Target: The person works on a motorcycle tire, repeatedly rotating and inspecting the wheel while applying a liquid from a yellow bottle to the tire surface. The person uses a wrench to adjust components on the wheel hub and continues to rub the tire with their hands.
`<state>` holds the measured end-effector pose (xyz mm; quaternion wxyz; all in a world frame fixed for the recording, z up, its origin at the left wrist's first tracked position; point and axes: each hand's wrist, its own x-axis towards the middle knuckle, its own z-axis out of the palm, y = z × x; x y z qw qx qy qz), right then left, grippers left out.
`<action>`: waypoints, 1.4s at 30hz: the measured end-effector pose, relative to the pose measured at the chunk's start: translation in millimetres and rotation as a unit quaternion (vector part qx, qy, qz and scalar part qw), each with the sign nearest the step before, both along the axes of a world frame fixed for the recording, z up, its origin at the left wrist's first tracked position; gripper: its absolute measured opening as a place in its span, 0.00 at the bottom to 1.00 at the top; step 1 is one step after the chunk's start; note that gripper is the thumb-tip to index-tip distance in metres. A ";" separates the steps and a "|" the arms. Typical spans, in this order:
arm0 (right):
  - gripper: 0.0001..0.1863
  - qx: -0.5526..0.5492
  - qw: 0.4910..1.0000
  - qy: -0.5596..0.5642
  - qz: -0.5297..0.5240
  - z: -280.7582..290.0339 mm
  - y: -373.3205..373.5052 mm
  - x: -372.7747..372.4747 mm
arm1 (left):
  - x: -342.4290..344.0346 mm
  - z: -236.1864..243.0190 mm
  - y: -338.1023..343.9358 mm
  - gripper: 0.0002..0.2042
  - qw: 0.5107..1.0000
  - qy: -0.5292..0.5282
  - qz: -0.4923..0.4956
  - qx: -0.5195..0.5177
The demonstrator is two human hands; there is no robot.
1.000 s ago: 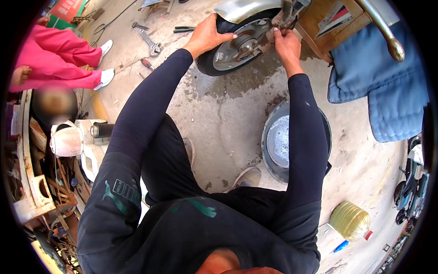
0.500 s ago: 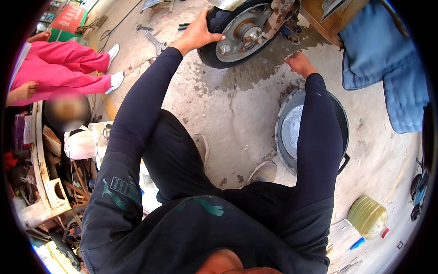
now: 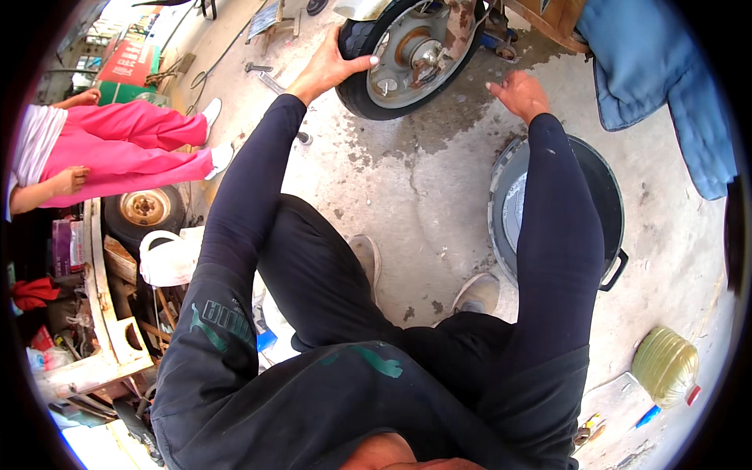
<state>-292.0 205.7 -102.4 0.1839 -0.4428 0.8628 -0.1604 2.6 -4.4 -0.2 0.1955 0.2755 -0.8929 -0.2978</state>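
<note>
At the top of the head view, my left hand [image 3: 329, 66] grips the black tyre [image 3: 356, 94] of a wheel, with the thumb lying over its side near the rim. The wheel has a grey hub [image 3: 419, 56] with rust on it and a worn bracket beside it. My right hand [image 3: 518, 95] is just right of the tyre, apart from it, with fingers loosely curled and nothing visible in them. Below my right hand, partly behind my forearm, is a grey tub [image 3: 603, 188] with pale liquid in it.
A person in pink trousers [image 3: 133, 157] stands at left, above a spare wheel [image 3: 145, 205] and a cluttered scrap pile [image 3: 94, 329]. A blue padded cloth [image 3: 650, 70] lies at upper right, a plastic jug [image 3: 662, 364] at lower right. Wrenches [image 3: 270, 82] lie near my left hand.
My right hand has let go of the part beside the hub and moved down and right. My left hand stays on the tyre. The whole view has shifted slightly.
</note>
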 end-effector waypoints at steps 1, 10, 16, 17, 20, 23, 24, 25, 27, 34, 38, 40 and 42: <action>0.25 -0.010 1.000 0.009 -0.003 10.5 -0.7 7.7 | 1.4 0.4 -0.2 0.42 0.999 0.013 -0.001 0.033; 0.22 -0.064 0.994 0.069 -0.057 40.3 -10.6 25.8 | 7.0 -11.6 -18.6 0.30 0.994 0.040 0.037 0.094; 0.21 -0.032 0.996 0.065 -0.044 30.2 -4.1 16.6 | 0.9 -3.2 -2.2 0.29 0.991 0.049 0.039 0.115; 0.21 -0.027 0.997 0.063 -0.046 30.1 -2.9 16.0 | 0.3 -0.5 0.4 0.28 0.993 0.048 0.036 0.103; 0.21 -0.016 0.997 0.061 -0.049 30.9 -0.7 14.5 | -0.6 -0.6 0.1 0.27 0.994 0.064 0.035 0.079; 0.21 -0.015 0.996 0.070 -0.050 27.7 1.0 12.4 | -4.5 1.1 -0.9 0.27 0.997 0.051 0.049 0.026; 0.21 -0.019 0.996 0.074 -0.049 27.2 1.7 12.7 | -4.7 2.4 -2.1 0.27 0.998 0.039 0.056 -0.001; 0.21 -0.023 0.996 0.077 -0.048 27.0 2.3 12.8 | -4.1 3.1 -5.0 0.29 0.997 0.047 0.061 0.005; 0.21 -0.021 0.996 0.071 -0.042 29.9 2.2 10.6 | -2.2 5.4 -11.1 0.31 0.995 0.063 0.073 0.016; 0.21 -0.018 0.996 0.071 -0.042 35.7 3.6 9.0 | 5.1 3.8 11.6 0.50 0.993 -0.072 0.015 -0.097; 0.21 -0.018 0.997 0.065 -0.041 32.7 -0.8 13.5 | -2.3 5.9 24.3 0.49 0.992 -0.056 0.050 -0.101; 0.21 -0.016 0.997 0.061 -0.032 36.2 -1.1 16.4 | -2.3 0.6 19.4 0.46 0.991 -0.048 0.067 -0.109; 0.20 -0.024 0.997 0.068 -0.033 33.5 -3.0 16.3 | -3.6 -5.5 13.4 0.45 0.988 -0.037 0.081 -0.125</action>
